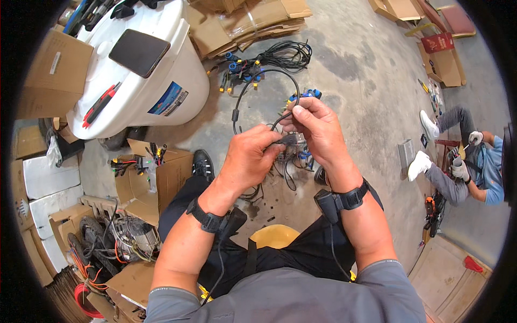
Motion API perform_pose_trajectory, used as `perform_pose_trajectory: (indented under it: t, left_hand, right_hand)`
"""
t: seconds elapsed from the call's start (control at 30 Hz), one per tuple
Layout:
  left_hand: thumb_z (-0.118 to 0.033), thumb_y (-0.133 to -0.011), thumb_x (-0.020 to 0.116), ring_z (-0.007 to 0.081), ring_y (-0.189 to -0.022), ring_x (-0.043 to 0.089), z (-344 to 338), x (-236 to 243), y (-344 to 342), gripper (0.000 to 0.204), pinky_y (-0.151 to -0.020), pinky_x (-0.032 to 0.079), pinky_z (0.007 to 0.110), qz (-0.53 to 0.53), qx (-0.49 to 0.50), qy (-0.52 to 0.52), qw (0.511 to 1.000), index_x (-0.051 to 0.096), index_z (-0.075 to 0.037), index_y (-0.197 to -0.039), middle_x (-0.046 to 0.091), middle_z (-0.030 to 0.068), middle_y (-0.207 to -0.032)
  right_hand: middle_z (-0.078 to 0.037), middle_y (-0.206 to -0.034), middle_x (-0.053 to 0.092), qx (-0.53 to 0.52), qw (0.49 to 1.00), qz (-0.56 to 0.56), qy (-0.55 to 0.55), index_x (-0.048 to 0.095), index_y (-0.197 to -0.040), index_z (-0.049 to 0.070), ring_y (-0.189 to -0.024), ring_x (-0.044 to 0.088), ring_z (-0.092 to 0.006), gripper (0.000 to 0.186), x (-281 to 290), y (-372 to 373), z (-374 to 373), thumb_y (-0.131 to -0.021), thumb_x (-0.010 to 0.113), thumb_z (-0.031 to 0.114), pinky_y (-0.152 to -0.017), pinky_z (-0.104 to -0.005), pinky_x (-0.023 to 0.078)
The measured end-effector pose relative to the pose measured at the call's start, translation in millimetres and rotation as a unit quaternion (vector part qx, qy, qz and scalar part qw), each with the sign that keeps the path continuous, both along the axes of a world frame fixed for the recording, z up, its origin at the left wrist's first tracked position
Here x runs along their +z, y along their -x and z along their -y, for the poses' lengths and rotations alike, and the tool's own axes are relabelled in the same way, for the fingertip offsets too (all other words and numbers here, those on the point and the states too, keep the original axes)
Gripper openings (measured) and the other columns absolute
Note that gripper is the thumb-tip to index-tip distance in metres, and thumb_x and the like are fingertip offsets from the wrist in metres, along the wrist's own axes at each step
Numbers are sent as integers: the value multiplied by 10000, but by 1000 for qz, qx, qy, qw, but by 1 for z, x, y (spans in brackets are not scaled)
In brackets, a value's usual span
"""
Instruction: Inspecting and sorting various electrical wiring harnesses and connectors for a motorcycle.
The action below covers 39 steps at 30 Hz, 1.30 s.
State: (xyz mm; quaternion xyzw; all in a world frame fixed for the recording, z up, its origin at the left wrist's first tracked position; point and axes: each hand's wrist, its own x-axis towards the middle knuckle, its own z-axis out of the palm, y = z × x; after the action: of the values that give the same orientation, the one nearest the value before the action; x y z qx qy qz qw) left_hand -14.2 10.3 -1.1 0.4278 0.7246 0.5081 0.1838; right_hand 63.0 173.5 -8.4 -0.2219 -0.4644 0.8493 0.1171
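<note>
Head view: a black cable [294, 82] is held up before the body, above the concrete floor [366, 134], between two bare hands. By the left hand [250, 153] a dark connector [278, 141] is gripped, thumb and forefinger clamped on it; its long axis is laid nearly crosswise, its clear-looking tip directed toward the right hand [319, 126]. By the right thumb and forefinger, pressed together, the cable is pinched; whether the other right fingers touch the connector cannot be told. From that pinch the cable is bowed into a tall loop directed away from the body and brought back down behind the left hand. On the loop's left side a small cylindrical sleeve [235, 114] is carried, its axis nearly upright in the view. Beyond the loop, coiled black cables [293, 56] are laid on the floor, near a white tub [186, 89].
</note>
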Motion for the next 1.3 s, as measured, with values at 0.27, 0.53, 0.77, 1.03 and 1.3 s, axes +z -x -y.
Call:
perform_pose_trajectory:
  t: [0.27, 0.53, 0.77, 1.03, 1.3]
  left_hand:
    - [8, -722, 709, 300, -708, 587, 2, 0, 4, 233, -606, 467, 350, -86, 5, 0, 996, 647, -20, -945, 587, 121, -791]
    - [-34, -735, 704, 321, -712, 599, 1, -1, 4, 206, -590, 485, 400, -133, -8, 48, 990, 653, -51, -934, 571, 107, -776]
    - [-57, -745, 699, 326, -703, 597, 2, -2, 8, 192, -589, 474, 394, -171, 20, 95, 980, 674, -55, -935, 580, 117, -751]
    - [-66, -751, 704, 323, -694, 600, 3, 0, 13, 171, -582, 470, 388, -179, 44, 102, 978, 677, -46, -919, 585, 113, -739]
    - [-27, -767, 701, 248, -670, 613, -2, -1, 10, 212, -605, 482, 313, -153, 49, -14, 987, 649, -15, -972, 634, 110, -831]
  right_hand:
    - [-139, -940, 644, 4, 1000, 5, 6, 568, -1011, -9, -849, 663, -209, 143, 7, -1, -1, -920, 571, 101, -741, -313, 549]
    - [-142, -953, 640, -17, 997, 34, -63, 535, -1081, -18, -819, 653, -192, 204, 8, 1, 0, -898, 576, 62, -725, -293, 538]
    - [-61, -847, 632, 35, 911, 42, -408, 600, -1069, -15, -724, 601, -118, 251, 6, -5, -4, -837, 651, 68, -660, -257, 496]
    - [-80, -807, 620, 115, 878, 90, -455, 608, -1027, 4, -696, 589, -157, 279, 20, -8, -2, -787, 720, 90, -655, -283, 492]
    - [-111, -762, 612, 64, 874, 81, -476, 603, -971, 4, -652, 573, -193, 240, 18, -9, -5, -787, 721, 103, -628, -307, 479]
